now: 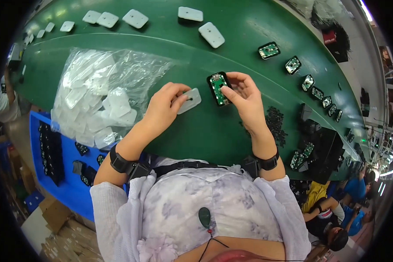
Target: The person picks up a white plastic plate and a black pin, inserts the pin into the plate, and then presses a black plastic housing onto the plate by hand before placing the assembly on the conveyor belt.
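Just right of the clear plastic bag (150, 65) on the green desk (183, 139), a pale plastic cover (194, 99) sits at the fingertips of the left hand (165, 102), sticking out to the right of them. Farther right of the bag, a green circuit board (218, 83) in a black case lies at the left side of the right hand (245, 94), under its thumb. The bag holds a heap of loose white covers (83, 87). On the near side of the bag, a blue tray (67, 153) carries a long stack of black parts (50, 153) and several loose ones. The left hand is pinched on the cover, thumb against fingers. The right hand is clamped on the cased board, thumb on its face and fingers curled at its far side. Well to the right of the bag lies a pile of small black pieces (275, 126); beyond the bag runs a line of white covers (135, 18).
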`<control>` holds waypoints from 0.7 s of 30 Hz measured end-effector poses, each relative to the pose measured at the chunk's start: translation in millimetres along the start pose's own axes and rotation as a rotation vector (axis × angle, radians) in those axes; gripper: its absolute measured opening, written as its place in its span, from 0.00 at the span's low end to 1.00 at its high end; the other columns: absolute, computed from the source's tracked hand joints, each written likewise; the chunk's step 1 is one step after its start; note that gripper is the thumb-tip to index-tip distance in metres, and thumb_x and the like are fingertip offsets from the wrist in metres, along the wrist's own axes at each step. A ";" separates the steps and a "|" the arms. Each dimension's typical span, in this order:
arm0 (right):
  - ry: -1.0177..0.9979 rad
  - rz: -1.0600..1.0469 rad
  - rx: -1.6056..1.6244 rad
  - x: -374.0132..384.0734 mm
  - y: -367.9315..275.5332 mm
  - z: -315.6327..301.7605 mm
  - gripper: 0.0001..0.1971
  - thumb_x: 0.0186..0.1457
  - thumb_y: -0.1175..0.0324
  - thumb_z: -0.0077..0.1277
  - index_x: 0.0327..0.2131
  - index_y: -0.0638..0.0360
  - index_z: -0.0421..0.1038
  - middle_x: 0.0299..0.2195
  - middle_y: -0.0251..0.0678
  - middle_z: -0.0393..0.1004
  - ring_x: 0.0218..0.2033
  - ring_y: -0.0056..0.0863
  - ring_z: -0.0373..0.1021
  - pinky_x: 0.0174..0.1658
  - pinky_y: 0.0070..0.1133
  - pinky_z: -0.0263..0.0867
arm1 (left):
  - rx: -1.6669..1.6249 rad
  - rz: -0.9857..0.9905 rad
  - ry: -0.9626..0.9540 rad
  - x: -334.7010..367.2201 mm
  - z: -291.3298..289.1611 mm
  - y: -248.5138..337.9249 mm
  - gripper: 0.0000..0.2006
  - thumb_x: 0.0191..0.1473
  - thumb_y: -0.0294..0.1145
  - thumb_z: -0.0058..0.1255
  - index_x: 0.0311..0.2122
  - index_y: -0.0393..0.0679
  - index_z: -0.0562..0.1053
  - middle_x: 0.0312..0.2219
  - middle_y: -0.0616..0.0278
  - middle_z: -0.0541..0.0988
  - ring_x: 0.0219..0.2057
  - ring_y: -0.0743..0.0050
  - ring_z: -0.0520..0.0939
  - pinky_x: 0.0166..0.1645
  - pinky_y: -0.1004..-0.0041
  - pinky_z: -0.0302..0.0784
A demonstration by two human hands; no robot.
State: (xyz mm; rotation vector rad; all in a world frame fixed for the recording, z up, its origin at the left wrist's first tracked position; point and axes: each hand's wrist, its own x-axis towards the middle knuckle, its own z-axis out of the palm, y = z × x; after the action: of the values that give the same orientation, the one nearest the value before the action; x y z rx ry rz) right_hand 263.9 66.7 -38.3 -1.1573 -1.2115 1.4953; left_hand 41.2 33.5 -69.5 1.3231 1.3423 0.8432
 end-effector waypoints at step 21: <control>-0.319 0.352 0.368 -27.2 -9.0 4.8 0.21 0.62 0.58 0.46 0.52 0.64 0.64 0.47 0.34 0.71 0.46 0.22 0.68 0.49 0.21 0.65 | -0.531 0.070 -0.065 -17.8 22.5 44.6 0.16 0.58 0.23 0.46 0.52 0.35 0.65 0.40 0.61 0.72 0.32 0.81 0.75 0.24 0.82 0.73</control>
State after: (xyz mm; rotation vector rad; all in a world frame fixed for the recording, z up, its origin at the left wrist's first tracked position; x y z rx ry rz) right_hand 265.0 40.7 -25.2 -0.9345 -0.9029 2.1305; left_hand 71.8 18.9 -28.7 0.9700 0.9348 1.1031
